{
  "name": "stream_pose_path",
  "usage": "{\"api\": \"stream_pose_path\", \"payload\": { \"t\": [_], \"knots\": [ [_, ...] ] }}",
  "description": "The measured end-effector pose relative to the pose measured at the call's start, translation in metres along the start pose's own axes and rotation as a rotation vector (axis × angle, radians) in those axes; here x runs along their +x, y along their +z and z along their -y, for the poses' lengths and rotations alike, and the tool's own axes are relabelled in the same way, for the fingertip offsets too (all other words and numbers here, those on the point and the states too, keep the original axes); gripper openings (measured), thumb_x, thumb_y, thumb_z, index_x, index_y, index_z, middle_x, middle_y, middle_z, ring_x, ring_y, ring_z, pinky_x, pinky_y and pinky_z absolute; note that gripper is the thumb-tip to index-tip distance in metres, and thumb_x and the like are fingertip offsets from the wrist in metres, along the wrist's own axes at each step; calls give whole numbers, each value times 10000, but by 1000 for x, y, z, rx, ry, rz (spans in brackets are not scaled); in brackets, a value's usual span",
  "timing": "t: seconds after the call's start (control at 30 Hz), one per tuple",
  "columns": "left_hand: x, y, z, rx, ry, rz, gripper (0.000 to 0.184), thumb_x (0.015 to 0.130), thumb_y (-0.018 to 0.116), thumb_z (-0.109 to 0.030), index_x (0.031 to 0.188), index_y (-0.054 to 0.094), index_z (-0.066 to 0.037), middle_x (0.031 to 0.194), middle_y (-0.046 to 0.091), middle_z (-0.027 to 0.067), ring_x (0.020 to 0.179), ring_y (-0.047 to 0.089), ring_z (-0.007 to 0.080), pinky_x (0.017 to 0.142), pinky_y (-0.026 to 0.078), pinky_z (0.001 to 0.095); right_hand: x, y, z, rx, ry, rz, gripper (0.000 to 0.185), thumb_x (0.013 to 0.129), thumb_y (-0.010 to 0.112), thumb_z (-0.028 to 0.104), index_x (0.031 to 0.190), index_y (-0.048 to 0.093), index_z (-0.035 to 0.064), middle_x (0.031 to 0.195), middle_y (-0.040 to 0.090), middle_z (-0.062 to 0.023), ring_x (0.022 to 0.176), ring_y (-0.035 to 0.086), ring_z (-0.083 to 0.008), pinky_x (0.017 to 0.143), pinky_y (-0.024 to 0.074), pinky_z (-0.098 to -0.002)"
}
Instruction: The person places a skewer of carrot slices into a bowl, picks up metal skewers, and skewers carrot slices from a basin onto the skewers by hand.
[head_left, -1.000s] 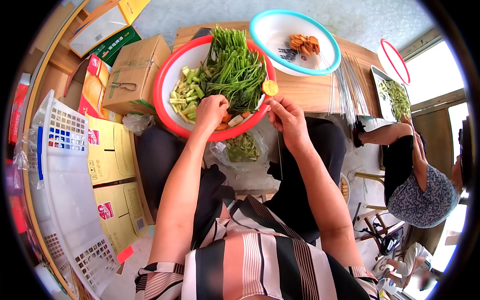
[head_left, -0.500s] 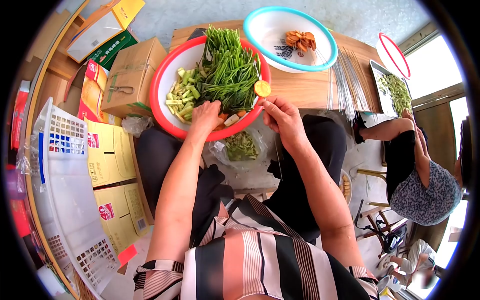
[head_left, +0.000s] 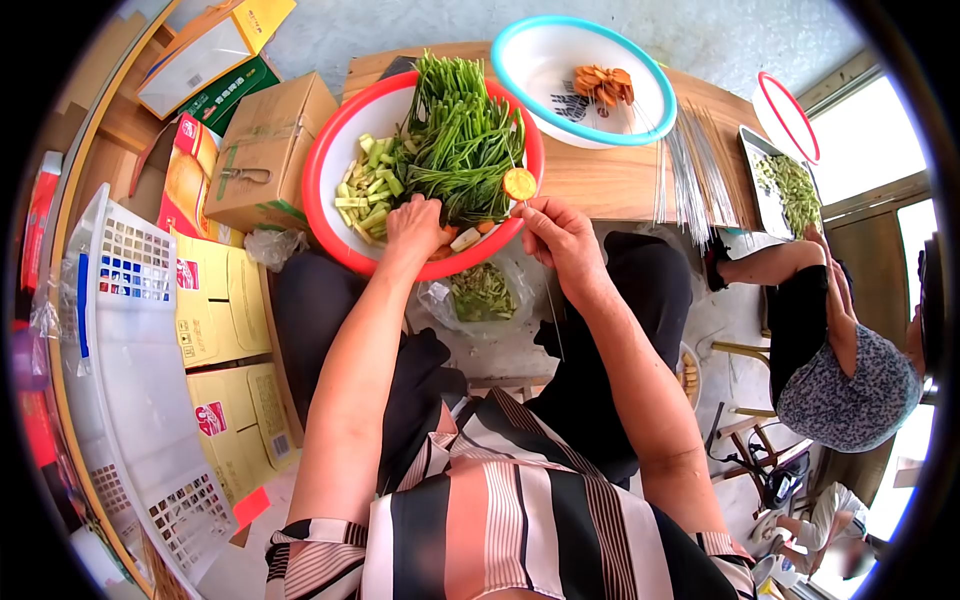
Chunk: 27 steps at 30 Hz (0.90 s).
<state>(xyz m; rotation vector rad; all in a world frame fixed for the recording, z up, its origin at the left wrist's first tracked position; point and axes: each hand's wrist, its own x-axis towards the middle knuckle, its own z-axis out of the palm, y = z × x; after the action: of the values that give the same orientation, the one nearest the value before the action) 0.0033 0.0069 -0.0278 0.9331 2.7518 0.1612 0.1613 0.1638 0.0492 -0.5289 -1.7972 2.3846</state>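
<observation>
My right hand (head_left: 556, 238) is closed in a pinch around a thin metal skewer (head_left: 553, 307), just off the right rim of a red-rimmed basin (head_left: 320, 215). A round yellow-orange vegetable slice (head_left: 519, 184) is threaded on the skewer, above my fingertips. My left hand (head_left: 413, 232) reaches over the basin's near rim into the vegetables. Its fingertips are hidden there, so I cannot tell whether they hold anything. Around it are long green leafy stems (head_left: 455, 140), pale green cut pieces (head_left: 370, 190) and a few orange and whitish pieces (head_left: 466, 239).
A blue-rimmed basin (head_left: 530, 65) holds skewered orange-brown slices (head_left: 604, 86). Bare skewers (head_left: 690, 165) lie beside a tray (head_left: 752, 155) of skewered green pieces. A plastic bag (head_left: 440, 300) of greens sits below the red basin. Boxes (head_left: 265, 150) stand left; another person (head_left: 840, 380) sits right.
My right hand has moved slightly left with the skewer, and the slice on it now sits a little further left and lower. My left hand has stayed in the basin.
</observation>
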Motion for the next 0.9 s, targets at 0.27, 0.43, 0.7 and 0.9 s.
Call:
{"api": "stream_pose_path", "payload": {
  "t": [0.27, 0.43, 0.7, 0.9],
  "knots": [
    [-10, -7, -2, -188, 77, -195, 197, 752, 677, -231, 847, 664, -59, 831, 614, 145, 824, 629, 310, 719, 488, 406, -1, -3, 4, 3, 19, -36, 155, 933, 541, 169, 946, 628, 40, 617, 518, 23, 508, 381, -31, 466, 280, -176],
    [-3, -3, -14, -520, 289, 70, 205, 761, 616, -125, 947, 694, -83, 963, 655, 138, 859, 631, 308, 763, 487, 375, 1, -3, 4, 17, 1, -33, 156, 932, 543, 172, 940, 627, 41, 615, 517, 26, 500, 376, -30, 460, 272, -176],
    [28, 14, -21, -567, 295, 27, 415, 764, 599, -52, 1177, 584, -24, 948, 634, 138, 883, 623, 272, 799, 489, 342, 0, -11, 5, 29, -12, -43, 162, 934, 538, 178, 942, 628, 44, 612, 519, 24, 497, 373, -29, 454, 264, -179],
    [58, 22, -22, -558, 214, -6, 448, 777, 631, -27, 1218, 558, -28, 1076, 603, 128, 922, 613, 259, 806, 499, 344, -3, -16, 13, 27, -23, -54, 165, 935, 541, 190, 953, 635, 56, 611, 531, 22, 499, 378, -29, 460, 264, -178]
  ]
}}
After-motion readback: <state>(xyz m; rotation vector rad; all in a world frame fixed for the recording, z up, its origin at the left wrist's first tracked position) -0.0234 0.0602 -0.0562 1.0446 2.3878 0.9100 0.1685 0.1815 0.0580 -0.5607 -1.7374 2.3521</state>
